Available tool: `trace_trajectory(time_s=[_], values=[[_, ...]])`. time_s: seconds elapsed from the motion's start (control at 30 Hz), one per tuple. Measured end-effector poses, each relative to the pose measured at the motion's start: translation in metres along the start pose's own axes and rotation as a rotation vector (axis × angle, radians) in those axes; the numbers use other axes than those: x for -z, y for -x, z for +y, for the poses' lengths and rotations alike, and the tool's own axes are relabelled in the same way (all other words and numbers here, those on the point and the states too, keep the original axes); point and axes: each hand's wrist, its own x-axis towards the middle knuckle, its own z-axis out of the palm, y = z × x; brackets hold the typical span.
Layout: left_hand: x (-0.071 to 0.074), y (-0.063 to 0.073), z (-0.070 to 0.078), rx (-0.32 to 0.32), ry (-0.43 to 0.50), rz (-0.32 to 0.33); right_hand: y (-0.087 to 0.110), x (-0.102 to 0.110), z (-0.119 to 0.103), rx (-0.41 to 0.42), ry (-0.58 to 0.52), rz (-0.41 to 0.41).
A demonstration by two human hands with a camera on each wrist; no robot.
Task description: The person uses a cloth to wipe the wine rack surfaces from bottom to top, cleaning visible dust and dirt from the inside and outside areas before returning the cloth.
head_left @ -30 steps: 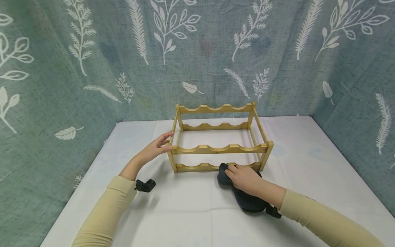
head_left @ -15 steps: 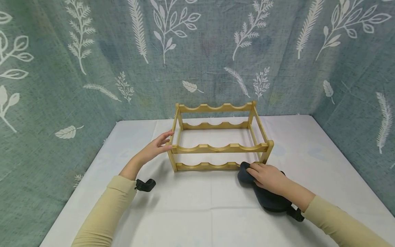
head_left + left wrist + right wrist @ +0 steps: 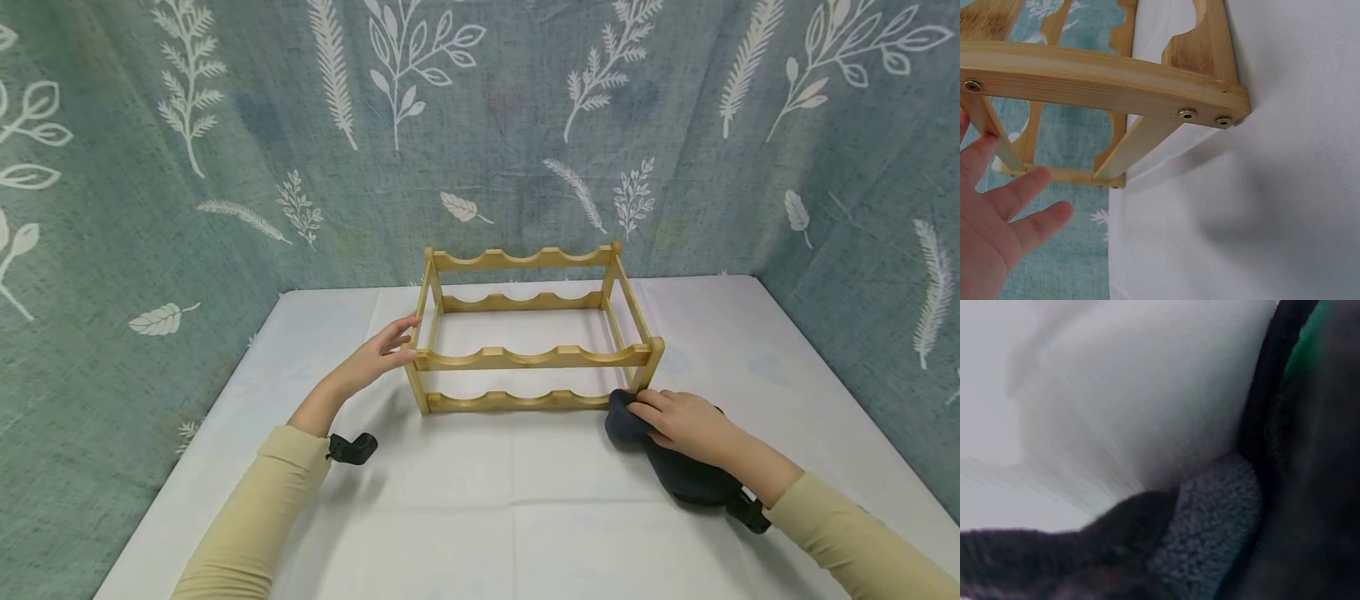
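A light wooden wine rack with scalloped rails stands at the middle of the table. My left hand is at its left end, fingertips at the side rail. In the left wrist view the fingers are spread and fairly straight beside the bolted end piece. Near the rack's front right leg, my right hand grips a soft dark navy cloth item with rounded lobes. In the right wrist view its fuzzy dark fabric fills the near side, blurred, with a green patch.
A white cloth covers the table. Green-blue fabric with white leaf prints hangs behind and at both sides. A small black wrist camera sits at the left wrist, another at the right.
My right hand has moved to the right with the navy cloth item, from the rack's front middle to its front right corner. The left hand and the rack have stayed in place.
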Motion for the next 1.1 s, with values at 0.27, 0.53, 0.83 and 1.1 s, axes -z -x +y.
trace_trajectory(time_s=[0.27, 0.53, 0.83, 1.1], values=[[-0.001, 0.002, 0.003, 0.000, 0.008, -0.013, -0.001, 0.014, 0.006, -0.014, 0.023, 0.090], [0.000, 0.002, 0.004, 0.002, 0.007, -0.008, -0.004, 0.041, 0.017, 0.025, 0.035, 0.136], [0.000, 0.000, 0.003, 0.005, 0.007, -0.004, -0.004, 0.066, 0.031, 0.051, 0.021, 0.276], [0.001, 0.000, 0.003, 0.002, 0.003, -0.009, -0.004, 0.075, 0.033, 0.029, 0.030, 0.300]])
